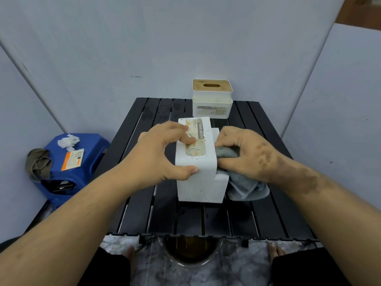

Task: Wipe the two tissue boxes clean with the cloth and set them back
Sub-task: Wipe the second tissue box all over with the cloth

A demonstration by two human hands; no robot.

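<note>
A: Near tissue box point(196, 162) tipped on its side at mid surface point(156, 213), label face up, "TISSUE HOLDER" readable. Left hand point(162, 151) clamps it from above: fingers curled over the label, thumb pressed on the near edge

B: And the right hand point(245, 152)?

A: Bunched round the grey cloth point(245, 187), pushing it against the box's right side, where the stepped compartment part juts out. Cloth tail drapes down onto the slats

B: Second tissue box point(212, 99)?

A: Upright at the far edge of the surface, wooden slotted lid on, well apart from both hands. Looks untouched so far; my guess is it gets done after this one

B: What can go wrong from here?

A: Main risk as I judge it: the box rests on a narrow side, so a hard sideways rub from the right could slide or roll it left if the left grip slackens. Slatted top gives little friction, and the gaps could snag the trailing cloth

B: The label?

A: Already stained and patchy. Wet rubbing may peel or smear it further. Brown specks on the white plastic could also just spread if the cloth is dirty

B: Anything around worth noting?

A: Blue stool point(74, 162) to the left, carrying crumpled tissue point(68, 141) and an orange-and-white packet point(73, 159). A glass bowl point(190, 254) of dark liquid sits on the floor just under the near edge; a dropped box or cloth sliding off that edge could land in it
</note>
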